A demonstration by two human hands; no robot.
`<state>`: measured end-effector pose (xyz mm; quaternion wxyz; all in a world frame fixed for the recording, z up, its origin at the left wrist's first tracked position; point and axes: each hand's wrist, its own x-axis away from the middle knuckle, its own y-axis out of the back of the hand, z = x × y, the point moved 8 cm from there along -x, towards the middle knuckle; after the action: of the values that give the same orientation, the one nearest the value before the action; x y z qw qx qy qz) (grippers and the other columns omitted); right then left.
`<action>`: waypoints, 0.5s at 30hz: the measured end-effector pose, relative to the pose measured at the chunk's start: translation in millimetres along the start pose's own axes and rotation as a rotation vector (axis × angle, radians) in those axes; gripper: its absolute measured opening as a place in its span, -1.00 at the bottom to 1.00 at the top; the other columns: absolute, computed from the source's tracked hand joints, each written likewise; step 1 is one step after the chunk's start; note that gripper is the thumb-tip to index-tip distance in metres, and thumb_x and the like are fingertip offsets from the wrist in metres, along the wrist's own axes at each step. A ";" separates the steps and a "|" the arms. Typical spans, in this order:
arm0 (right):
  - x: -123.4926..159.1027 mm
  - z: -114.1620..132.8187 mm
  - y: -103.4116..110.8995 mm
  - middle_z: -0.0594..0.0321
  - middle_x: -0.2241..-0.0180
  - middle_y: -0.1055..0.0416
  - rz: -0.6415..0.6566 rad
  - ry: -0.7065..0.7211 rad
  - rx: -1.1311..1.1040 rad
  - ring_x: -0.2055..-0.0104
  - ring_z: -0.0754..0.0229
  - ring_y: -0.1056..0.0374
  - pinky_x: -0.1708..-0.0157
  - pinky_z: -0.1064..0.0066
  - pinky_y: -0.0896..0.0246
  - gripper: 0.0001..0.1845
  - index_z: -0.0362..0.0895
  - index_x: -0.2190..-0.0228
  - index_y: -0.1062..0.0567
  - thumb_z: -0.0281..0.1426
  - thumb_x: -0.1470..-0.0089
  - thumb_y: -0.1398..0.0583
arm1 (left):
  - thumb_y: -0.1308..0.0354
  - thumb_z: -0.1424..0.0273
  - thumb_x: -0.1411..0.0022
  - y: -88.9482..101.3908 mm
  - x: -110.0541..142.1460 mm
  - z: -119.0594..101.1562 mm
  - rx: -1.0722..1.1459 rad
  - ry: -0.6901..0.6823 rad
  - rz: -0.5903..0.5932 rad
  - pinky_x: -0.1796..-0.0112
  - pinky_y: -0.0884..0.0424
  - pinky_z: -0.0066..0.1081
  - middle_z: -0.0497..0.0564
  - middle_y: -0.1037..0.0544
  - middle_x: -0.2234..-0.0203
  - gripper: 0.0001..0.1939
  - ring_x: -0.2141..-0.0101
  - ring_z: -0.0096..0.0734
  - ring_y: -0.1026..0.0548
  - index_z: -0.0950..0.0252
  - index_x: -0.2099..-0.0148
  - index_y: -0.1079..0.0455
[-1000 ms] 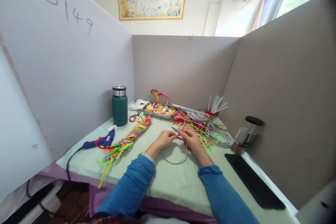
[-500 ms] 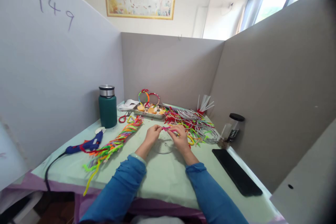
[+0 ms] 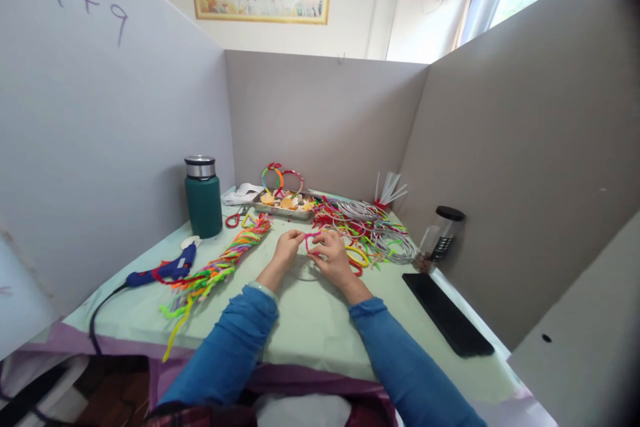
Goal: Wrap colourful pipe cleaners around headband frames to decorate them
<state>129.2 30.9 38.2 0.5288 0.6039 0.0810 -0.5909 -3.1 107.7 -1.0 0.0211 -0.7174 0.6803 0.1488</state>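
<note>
My left hand [image 3: 286,250] and my right hand [image 3: 330,255] meet over the middle of the pale green table [image 3: 310,320], both pinched on a pink pipe cleaner [image 3: 311,237] bent into a small loop between them. A thin grey metal hoop [image 3: 305,273] lies on the table just under the hands. A long bundle of coloured pipe cleaners [image 3: 215,273] stretches out to the left of my left hand. To the right of my right hand lies a tangle of coloured pipe cleaners and grey hoops [image 3: 373,237].
A green flask [image 3: 203,197] stands at the back left, a blue glue gun [image 3: 165,270] with its cord lies left. A metal tray [image 3: 283,205] of small pieces sits at the back, red scissors [image 3: 235,219] beside it. A black phone [image 3: 447,313] and a dark-lidded jar [image 3: 443,230] are right. Partition walls enclose three sides.
The pink pipe cleaner has been bent from a straight piece into a loop between my hands. My view has shifted, so the hands sit slightly farther from me on the table.
</note>
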 end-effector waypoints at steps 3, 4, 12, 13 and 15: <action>0.7 2.4 -2.4 0.22 0.24 -0.41 0.031 0.011 0.024 0.13 0.08 -0.17 0.13 0.18 0.00 -0.94 0.00 0.44 -0.56 -0.35 -0.01 -0.24 | -0.15 0.10 0.09 0.1 -2.6 2.1 0.016 -0.023 0.000 0.51 -0.19 -0.49 -0.06 -0.38 0.65 -0.62 0.55 -0.48 -0.31 0.36 0.43 -0.41; 0.9 3.1 -2.7 0.22 0.24 -0.41 0.035 0.014 0.029 0.14 0.08 -0.17 0.14 0.18 0.00 -0.94 0.01 0.44 -0.56 -0.35 -0.01 -0.24 | -0.17 0.13 0.10 0.0 -3.5 2.3 0.008 -0.041 0.003 0.49 -0.21 -0.49 -0.04 -0.42 0.61 -0.64 0.52 -0.46 -0.34 0.37 0.41 -0.42; 1.8 2.8 -0.3 0.19 0.21 -0.38 0.009 -0.009 0.017 0.11 0.07 -0.17 0.12 0.18 -0.03 -0.93 0.00 0.41 -0.56 -0.36 -0.03 -0.23 | -0.14 0.25 0.03 2.1 0.7 -10.2 -0.227 -0.154 -0.007 0.40 -0.26 -0.48 -0.04 -0.48 0.54 -0.77 0.47 -0.45 -0.36 0.32 0.39 -0.45; 1.9 2.0 0.4 0.19 0.20 -0.38 -0.001 -0.016 0.017 0.10 0.07 -0.17 0.12 0.18 -0.03 -0.92 0.00 0.41 -0.56 -0.36 -0.02 -0.23 | -0.14 0.26 0.02 1.9 1.9 -12.8 -0.232 -0.165 -0.004 0.39 -0.26 -0.48 -0.04 -0.49 0.53 -0.77 0.47 -0.45 -0.37 0.32 0.38 -0.46; 1.8 0.8 2.3 0.18 0.20 -0.37 -0.026 -0.024 0.015 0.10 0.06 -0.17 0.12 0.17 -0.04 -0.93 0.00 0.41 -0.56 -0.36 -0.02 -0.23 | -0.13 0.26 0.00 1.2 3.4 -16.2 -0.225 -0.178 0.005 0.36 -0.27 -0.47 -0.03 -0.50 0.50 -0.77 0.45 -0.44 -0.39 0.32 0.37 -0.47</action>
<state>130.9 28.3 38.2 0.5177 0.5994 0.0779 -0.6055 -1.2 100.5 13.9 0.0003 -0.6976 0.6565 0.2869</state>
